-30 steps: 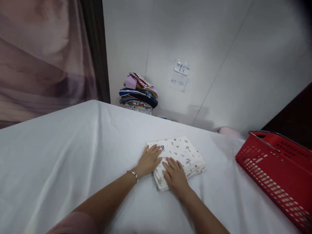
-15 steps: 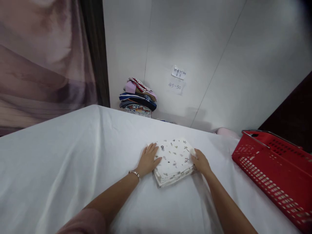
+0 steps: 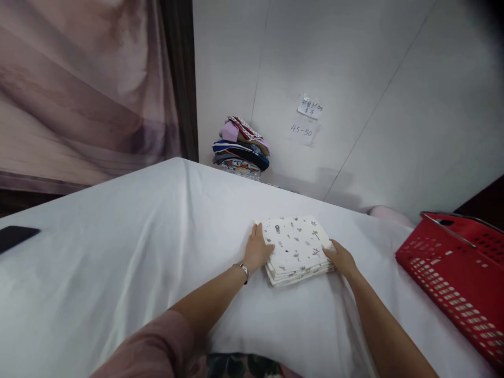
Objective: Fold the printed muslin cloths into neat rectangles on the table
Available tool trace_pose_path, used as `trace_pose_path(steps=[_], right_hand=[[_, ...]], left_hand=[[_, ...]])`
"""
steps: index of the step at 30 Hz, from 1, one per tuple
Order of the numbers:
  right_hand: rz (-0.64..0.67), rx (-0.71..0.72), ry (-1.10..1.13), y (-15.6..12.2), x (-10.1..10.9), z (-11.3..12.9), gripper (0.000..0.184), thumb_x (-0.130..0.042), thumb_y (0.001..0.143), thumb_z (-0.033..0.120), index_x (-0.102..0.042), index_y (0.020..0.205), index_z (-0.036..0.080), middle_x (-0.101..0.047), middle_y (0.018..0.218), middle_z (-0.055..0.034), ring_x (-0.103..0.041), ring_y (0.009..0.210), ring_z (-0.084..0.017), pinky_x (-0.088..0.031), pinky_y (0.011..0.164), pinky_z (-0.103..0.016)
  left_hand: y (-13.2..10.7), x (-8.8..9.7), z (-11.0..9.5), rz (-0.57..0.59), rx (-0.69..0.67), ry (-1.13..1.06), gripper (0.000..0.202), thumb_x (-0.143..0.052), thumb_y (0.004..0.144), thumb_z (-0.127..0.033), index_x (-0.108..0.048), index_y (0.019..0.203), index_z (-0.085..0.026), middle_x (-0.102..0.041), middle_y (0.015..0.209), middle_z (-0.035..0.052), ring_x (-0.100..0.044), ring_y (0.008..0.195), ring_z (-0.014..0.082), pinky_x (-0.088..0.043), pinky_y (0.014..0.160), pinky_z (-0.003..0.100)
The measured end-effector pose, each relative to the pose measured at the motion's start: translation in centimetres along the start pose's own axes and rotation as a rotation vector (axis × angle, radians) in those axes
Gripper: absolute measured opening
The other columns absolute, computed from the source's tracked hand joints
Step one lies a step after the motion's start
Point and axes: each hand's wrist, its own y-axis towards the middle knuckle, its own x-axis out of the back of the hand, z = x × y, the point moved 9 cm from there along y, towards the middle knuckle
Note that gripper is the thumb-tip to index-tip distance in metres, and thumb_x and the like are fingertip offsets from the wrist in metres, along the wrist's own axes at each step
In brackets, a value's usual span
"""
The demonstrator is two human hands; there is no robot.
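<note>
A folded white cloth with small dark prints (image 3: pixel 296 245) lies on the white-covered table (image 3: pixel 137 252). My left hand (image 3: pixel 258 251) grips its left edge, fingers tucked under and thumb along the side. At the cloth's right edge my right hand (image 3: pixel 342 259) does the same, its fingers curled beneath the stack. The cloth sits squarely between both hands, several folded layers showing at its near edge.
A red plastic basket (image 3: pixel 452 278) stands at the right on the table. A pile of folded colourful clothes (image 3: pixel 241 149) rests against the wall behind the table's far edge. A dark flat object (image 3: pixel 13 236) lies at the far left. Paper notes (image 3: pixel 305 118) hang on the wall.
My hands went from lying flat on top of the cloth to gripping its left and right edges. The view shifted right, and the dark flat object came into view.
</note>
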Motion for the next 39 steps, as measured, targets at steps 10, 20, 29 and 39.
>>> trace_pose_path(steps=[10, 20, 29, 39], right_hand=[[0.114, -0.001, -0.033, -4.6, -1.2, 3.4, 0.065, -0.048, 0.080, 0.039, -0.037, 0.135, 0.007, -0.050, 0.130, -0.0171, -0.048, 0.118, -0.028, -0.037, 0.096, -0.036], [0.156, -0.217, 0.341, -4.3, -1.7, 0.8, 0.089, -0.055, 0.072, 0.056, -0.024, 0.142, 0.011, -0.064, 0.078, -0.0051, -0.062, 0.072, -0.023, -0.047, 0.065, -0.031], [0.133, -0.172, 0.542, -7.1, -3.1, 4.3, 0.096, -0.065, 0.069, 0.049, -0.015, 0.144, 0.016, -0.066, 0.090, -0.0069, -0.062, 0.078, -0.024, -0.049, 0.068, -0.035], [0.142, 0.060, 0.872, -10.7, -2.7, 9.6, 0.050, -0.056, 0.078, 0.042, -0.050, 0.121, 0.017, -0.058, 0.072, -0.0001, -0.052, 0.055, -0.012, -0.044, 0.049, -0.026]], left_hand=[[6.3, 1.8, 0.5, 0.149, -0.039, 0.059, 0.075, -0.061, 0.070, -0.010, -0.029, 0.138, -0.014, -0.025, 0.147, 0.0127, -0.027, 0.134, 0.0222, -0.025, 0.107, 0.025], [3.8, 3.4, 2.6, 0.201, 0.084, 0.134, 0.076, -0.064, 0.070, -0.045, -0.035, 0.133, -0.015, -0.049, 0.131, 0.0158, -0.049, 0.117, 0.0299, -0.041, 0.092, 0.036], [5.7, 4.6, 2.3, 0.250, -0.018, 0.247, 0.079, -0.065, 0.069, -0.031, -0.029, 0.137, -0.016, -0.055, 0.124, 0.0134, -0.054, 0.111, 0.0254, -0.043, 0.090, 0.030], [9.5, 8.8, 5.5, 0.228, -0.048, 0.330, 0.046, -0.057, 0.076, -0.040, -0.055, 0.118, -0.020, -0.059, 0.121, 0.0074, -0.055, 0.109, 0.0247, -0.043, 0.090, 0.030]])
